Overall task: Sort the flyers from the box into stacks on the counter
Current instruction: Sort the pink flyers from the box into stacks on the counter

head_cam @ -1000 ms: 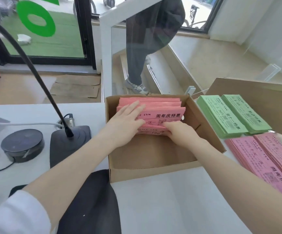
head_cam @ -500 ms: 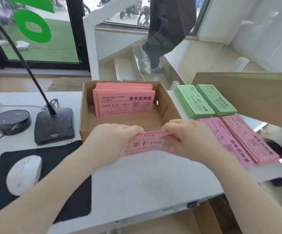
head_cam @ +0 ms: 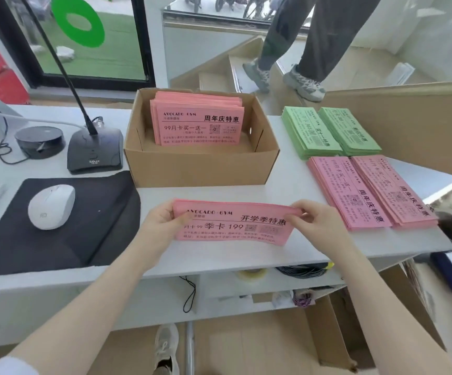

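Lower centre of the frame – left hand [head_cam: 157, 222] and right hand [head_cam: 317, 222] each pinch an end of a pink flyer bundle [head_cam: 234, 226] above the tabletop [head_cam: 219, 255], below the box [head_cam: 200, 166]

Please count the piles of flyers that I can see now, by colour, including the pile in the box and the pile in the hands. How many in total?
Green piles: 2, on the counter
Pink piles on the counter: 2
Pink pile in the box: 1
Pink pile held by the left hand and right hand: 1
Total: 6
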A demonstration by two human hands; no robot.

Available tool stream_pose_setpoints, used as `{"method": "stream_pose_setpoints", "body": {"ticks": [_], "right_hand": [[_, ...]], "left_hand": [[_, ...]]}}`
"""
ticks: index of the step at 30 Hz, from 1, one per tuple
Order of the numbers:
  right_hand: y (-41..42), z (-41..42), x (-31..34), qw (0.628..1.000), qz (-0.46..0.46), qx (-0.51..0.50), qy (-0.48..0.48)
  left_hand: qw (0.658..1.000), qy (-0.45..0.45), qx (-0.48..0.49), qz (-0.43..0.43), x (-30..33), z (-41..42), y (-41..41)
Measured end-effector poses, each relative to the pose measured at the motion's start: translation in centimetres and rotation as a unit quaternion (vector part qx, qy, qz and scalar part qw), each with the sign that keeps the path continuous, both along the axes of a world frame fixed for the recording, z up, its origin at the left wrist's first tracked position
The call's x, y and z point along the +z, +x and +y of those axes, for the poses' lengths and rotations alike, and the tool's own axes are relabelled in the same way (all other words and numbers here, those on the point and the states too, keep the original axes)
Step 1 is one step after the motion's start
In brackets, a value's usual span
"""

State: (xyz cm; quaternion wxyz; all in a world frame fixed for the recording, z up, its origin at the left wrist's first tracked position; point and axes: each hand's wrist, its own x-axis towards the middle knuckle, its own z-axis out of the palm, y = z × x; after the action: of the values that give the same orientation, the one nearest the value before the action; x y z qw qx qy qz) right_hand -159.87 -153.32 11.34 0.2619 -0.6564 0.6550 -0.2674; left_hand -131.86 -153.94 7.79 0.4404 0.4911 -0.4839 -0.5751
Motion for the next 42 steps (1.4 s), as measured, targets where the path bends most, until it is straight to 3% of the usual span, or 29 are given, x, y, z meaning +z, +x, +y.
{"method": "stream_pose_setpoints", "body": {"ticks": [5,9,16,21,24,26,30,35,42], "right_hand": [[1.9,1.7,-2.3,0.971,-0.235,-0.023,0.042],[2.6,1.6,-2.2,0.955,-0.279,-0.074,-0.06],[1.6,1.0,-3.1,0.97,-0.193,-0.148,-0.032],[0.0,0.6,-1.6,0.962,-0.141,-0.212,-0.095],[-0.8,0.4,-0.9,0.974,-0.014,-0.162,-0.155],[-0.9,0.2,0.0,0.982,-0.011,-0.126,-0.143],[-2.1,-0.2,1.6,0.985,-0.054,-0.123,-0.11],[-7.2,-1.3,1.9,0.964,-0.138,-0.211,-0.085],[-17.5,-5.2,2.1,0.939,-0.208,-0.271,-0.024]], "left_hand": [[0.999,-0.029,0.005,0.013,-1.5,0.4,-1.4],[0.999,-0.049,0.008,0.004,-0.9,-0.6,-2.1],[0.977,-0.124,-0.052,-0.168,-0.7,-3.5,-2.6],[0.936,-0.28,-0.105,-0.188,2.5,-5.4,-4.3],[0.904,-0.348,-0.147,-0.198,3.5,-6.7,-6.1],[0.896,-0.366,-0.167,-0.189,4.4,-7.4,-7.6],[0.912,-0.336,-0.189,-0.14,5.6,-8.6,-11.3],[0.972,-0.149,-0.179,-0.011,4.9,-10.4,-17.0],[0.984,0.02,-0.166,0.054,3.1,-11.4,-27.9]]}}
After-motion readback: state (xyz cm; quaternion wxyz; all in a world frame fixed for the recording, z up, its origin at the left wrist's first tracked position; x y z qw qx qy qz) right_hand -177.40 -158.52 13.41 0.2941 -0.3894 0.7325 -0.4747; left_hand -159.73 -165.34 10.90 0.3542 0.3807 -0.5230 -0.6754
